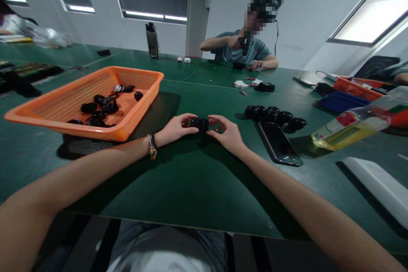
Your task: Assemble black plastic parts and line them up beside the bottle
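Observation:
Between my two hands is a small black cylindrical part (200, 124), held sideways just above the green table. My left hand (179, 128) pinches its left end between thumb and fingers. From the other side, my right hand (225, 131) closes thumb and fingertips on its right end. To the left, an orange plastic basket (140, 112) holds several loose black parts (101, 108). A cluster of similar glossy black parts (270, 114) stands on the table to the right of my right hand.
Right of my hands lie a smartphone (279, 144), a tilted bottle of yellow liquid (350, 127) and a white box (379, 187). Across the table a person (242, 46) holds a dark tool. A dark water bottle (152, 40) stands at the far side; the table's front edge is near me.

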Available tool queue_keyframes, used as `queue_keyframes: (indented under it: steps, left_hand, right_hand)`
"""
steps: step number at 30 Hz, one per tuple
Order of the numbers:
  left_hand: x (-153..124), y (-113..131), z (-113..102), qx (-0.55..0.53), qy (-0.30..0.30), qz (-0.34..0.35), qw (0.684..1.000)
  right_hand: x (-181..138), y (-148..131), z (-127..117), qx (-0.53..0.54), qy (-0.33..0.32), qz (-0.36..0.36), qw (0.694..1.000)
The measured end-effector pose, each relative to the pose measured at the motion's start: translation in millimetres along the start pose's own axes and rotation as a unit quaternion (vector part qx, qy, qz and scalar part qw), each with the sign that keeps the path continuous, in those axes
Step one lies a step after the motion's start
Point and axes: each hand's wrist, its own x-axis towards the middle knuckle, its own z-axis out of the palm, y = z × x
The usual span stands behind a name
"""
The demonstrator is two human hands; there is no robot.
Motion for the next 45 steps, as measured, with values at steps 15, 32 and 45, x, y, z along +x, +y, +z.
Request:
queue_keyframes:
  steps: [15, 32, 45]
  left_hand:
    - [0.2, 0.2, -0.4, 0.016, 0.001, 0.006, 1.0]
    - [0.4, -1.3, -0.5, 0.006, 0.005, 0.001, 1.0]
    - [1.2, -1.6, -0.4, -0.005, -0.005, 0.001, 1.0]
  right_hand:
    - [0.4, 0.0, -0.7, -0.005, -0.01, 0.005, 1.0]
    - [0.2, 1.0, 0.2, -0.014, -0.016, 0.012, 1.0]
    - [-0.2, 0.9, -1.4, -0.004, -0.01, -0.001, 1.0]
